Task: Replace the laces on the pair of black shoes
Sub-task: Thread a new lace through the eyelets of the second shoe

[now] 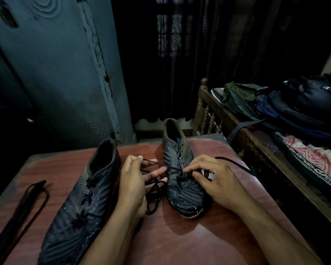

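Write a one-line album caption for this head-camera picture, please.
Both hands, left and right, thread a black lace through the right shoe on a reddish table.

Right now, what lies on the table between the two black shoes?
In the head view, the left hand sits between the left shoe and the right shoe, pinching the black lace, whose slack loops on the table.

Reddish wooden table (189, 243), blue-grey door (65, 73), dark curtain (208, 54), backpack (304, 100) on wooden-railed bed (237, 123).

dim bedroom, probably | bed (237, 121) | curtain (180, 54) | backpack (304, 100)
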A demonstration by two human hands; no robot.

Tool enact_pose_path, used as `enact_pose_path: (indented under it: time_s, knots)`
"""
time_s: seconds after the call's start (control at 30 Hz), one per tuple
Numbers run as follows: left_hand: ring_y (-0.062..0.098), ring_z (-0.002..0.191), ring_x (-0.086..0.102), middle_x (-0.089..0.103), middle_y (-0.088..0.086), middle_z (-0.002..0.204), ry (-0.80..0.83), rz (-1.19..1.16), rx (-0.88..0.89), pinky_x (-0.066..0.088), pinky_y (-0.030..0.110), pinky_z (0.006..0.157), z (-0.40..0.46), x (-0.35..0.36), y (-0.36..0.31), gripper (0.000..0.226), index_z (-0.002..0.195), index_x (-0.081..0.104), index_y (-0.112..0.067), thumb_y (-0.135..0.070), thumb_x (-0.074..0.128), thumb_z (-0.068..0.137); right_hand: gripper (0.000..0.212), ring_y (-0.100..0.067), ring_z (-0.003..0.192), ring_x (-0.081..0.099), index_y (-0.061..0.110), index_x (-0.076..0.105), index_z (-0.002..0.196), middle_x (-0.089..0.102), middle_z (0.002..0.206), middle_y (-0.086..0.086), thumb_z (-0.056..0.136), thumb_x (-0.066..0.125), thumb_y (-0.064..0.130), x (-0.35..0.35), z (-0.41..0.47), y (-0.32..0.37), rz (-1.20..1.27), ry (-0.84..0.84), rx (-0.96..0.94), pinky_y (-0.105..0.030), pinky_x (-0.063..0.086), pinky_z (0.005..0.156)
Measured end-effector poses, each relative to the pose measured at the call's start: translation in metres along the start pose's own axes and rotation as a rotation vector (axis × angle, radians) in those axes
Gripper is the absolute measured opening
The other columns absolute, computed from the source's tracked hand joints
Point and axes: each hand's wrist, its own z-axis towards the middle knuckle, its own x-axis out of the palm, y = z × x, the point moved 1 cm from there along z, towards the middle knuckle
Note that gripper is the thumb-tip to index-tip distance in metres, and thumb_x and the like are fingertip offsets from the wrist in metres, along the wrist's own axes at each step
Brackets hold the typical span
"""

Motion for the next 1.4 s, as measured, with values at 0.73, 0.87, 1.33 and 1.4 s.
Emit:
enact_pose_path:
  time_s: [0.73, 0.87, 1.33, 1.4]
  knots:
    - [-0.007, 0.056, 0.053, 0.058, -0.023, 0.069, 0.362, 0.562, 0.287, 0.046, 0.013, 0.058, -0.002, -0.003, 0.002, 0.059, 0.112, 0.042, -0.021, 0.0, 0.085, 0.077, 0.026, -0.01, 0.094, 0.066, 0.029, 0.074, 0.084, 0.067, 0.095, 0.012, 0.085, 0.067, 0.004, 0.002, 0.001, 0.002, 0.055, 0.081, 0.107, -0.029, 0.05, 0.084]
    - [-0.008, 0.085, 0.065, 0.068, -0.026, 0.099, 0.361, 0.783, 0.384, 0.053, 0.012, 0.075, -0.002, -0.006, -0.006, 0.077, 0.119, 0.049, -0.055, -0.015, 0.093, 0.071, 0.024, -0.008, 0.083, 0.066, 0.028, 0.075, 0.084, 0.071, 0.091, 0.012, 0.082, 0.068, 0.006, 0.001, 0.001, 0.004, 0.038, 0.054, 0.103, -0.022, 0.049, 0.072]
    - [0.002, 0.091, 0.057, 0.058, -0.012, 0.098, 0.49, 1.124, 0.73, 0.039, 0.007, 0.076, 0.009, -0.009, 0.0, 0.016, 0.096, 0.079, -0.032, -0.029, 0.085, 0.081, 0.014, -0.014, 0.091, 0.067, 0.031, 0.073, 0.09, 0.07, 0.094, 0.01, 0.087, 0.074, 0.017, -0.003, 0.002, 0.001, 0.002, 0.133, 0.078, -0.029, 0.052, 0.08]
    - [0.0, 0.09, 0.056, 0.057, -0.015, 0.101, 0.505, 1.185, 0.769, 0.04, 0.009, 0.076, 0.009, -0.009, 0.001, 0.018, 0.102, 0.079, -0.034, -0.033, 0.082, 0.085, 0.012, -0.016, 0.092, 0.066, 0.03, 0.071, 0.089, 0.069, 0.095, 0.009, 0.087, 0.07, 0.019, -0.003, 0.002, 0.001, 0.013, 0.145, 0.078, -0.035, 0.052, 0.082]
